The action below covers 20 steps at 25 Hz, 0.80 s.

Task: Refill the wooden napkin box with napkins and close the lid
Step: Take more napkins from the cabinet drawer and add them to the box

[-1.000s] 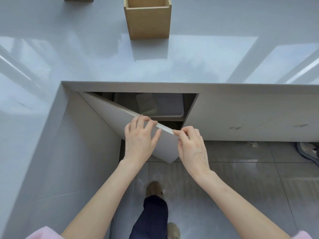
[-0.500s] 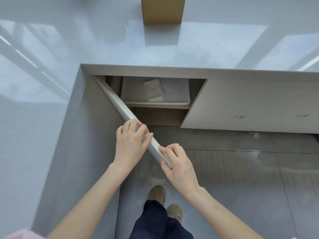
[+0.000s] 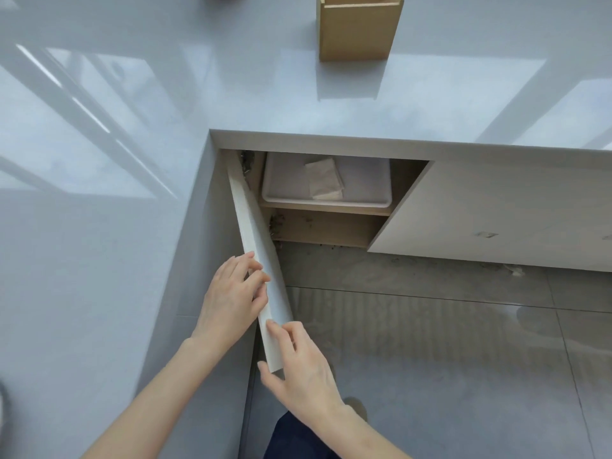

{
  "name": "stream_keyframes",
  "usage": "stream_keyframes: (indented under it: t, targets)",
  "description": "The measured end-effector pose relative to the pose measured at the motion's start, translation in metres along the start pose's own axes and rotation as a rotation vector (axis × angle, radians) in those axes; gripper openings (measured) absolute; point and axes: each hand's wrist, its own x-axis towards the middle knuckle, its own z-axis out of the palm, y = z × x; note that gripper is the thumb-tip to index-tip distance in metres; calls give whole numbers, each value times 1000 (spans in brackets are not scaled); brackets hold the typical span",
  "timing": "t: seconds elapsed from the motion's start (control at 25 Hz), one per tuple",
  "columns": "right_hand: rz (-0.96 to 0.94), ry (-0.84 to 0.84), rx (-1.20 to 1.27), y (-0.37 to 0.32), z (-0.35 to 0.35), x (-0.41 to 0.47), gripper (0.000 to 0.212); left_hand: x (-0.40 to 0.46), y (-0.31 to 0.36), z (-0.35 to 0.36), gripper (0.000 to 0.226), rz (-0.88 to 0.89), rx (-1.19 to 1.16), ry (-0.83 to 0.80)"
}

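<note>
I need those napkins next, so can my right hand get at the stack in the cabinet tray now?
Probably yes. The cabinet door is swung wide, leaving the napkins exposed in the white tray with nothing in front. The right hand is on the door's edge and must let go first.

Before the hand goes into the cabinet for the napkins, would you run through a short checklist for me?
1. Cabinet door swung wide open: ok.
2. Napkins visible in the tray on the shelf: ok.
3. Path to the napkins unobstructed: ok.
4. A hand free to reach: not ok; left hand and right hand are both on the door edge.
5. Wooden napkin box open on the counter: ok.
6. Lid location: cannot tell.
</note>
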Motion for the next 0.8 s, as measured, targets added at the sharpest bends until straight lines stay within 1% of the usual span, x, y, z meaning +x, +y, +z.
stream_keyframes:
  t: [0.24,0.32,0.44,0.56,0.72,0.8]
  targets:
    - [-4,12,-50,-1,-5,0,51,4,1,-7,20,-2,47,-14]
    - [-15,8,-38,7,-12,0,48,8,6,-10,26,-10,55,-18]
    - [29,25,-46,24,-27,5,43,21,14,-15,32,-12,78,-91]
    - [71,20,-166,43,-40,19,45,37,23,-13,26,-25,92,-160]
    - [171,-46,-340,65,-53,46,54,58,37,-5,36,-17,92,-271]
    - [214,-86,-398,75,-59,60,58,68,40,1,38,-22,95,-289]
